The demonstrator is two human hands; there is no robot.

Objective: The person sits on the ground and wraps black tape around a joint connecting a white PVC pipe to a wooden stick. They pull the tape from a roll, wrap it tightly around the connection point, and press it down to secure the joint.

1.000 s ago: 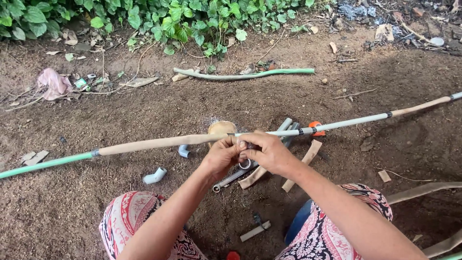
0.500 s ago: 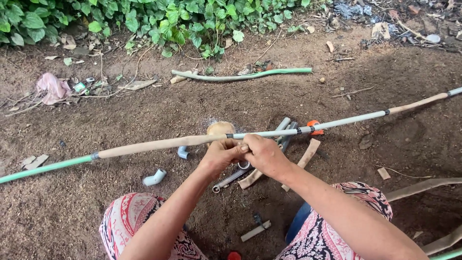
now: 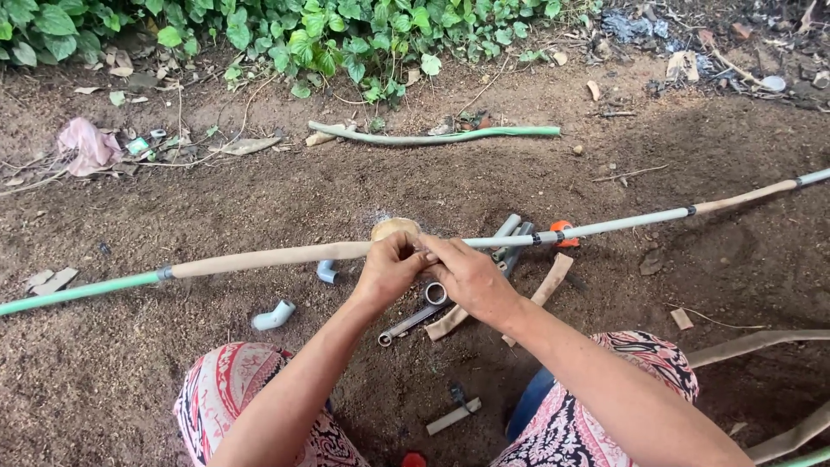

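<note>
**A:** ok so what are the hands doing here?

**B:** both are on the long pipe (image 3: 285, 256) that runs across the dirt. The left hand (image 3: 391, 270) is curled around it, right where the tan wrapped stretch ends. The right hand (image 3: 471, 278) is just beside it, fingers pinched on the thin grey part of the same pipe. The two hands are touching each other.

**A:** and the pipe itself?

**B:** held just above the ground, running from the left edge up to the right edge. It's green at the far left, tan in the middle, then grey.

**A:** anything lying around?

**B:** yeah, a wrench (image 3: 413, 318) lies on the soil right under the hands, a grey elbow fitting (image 3: 275, 315) is off to the left, and there's an orange-handled tool (image 3: 563, 232) by the pipe on the right. Farther back a green hose (image 3: 450, 135) lies near the leafy plants (image 3: 328, 35).
</note>
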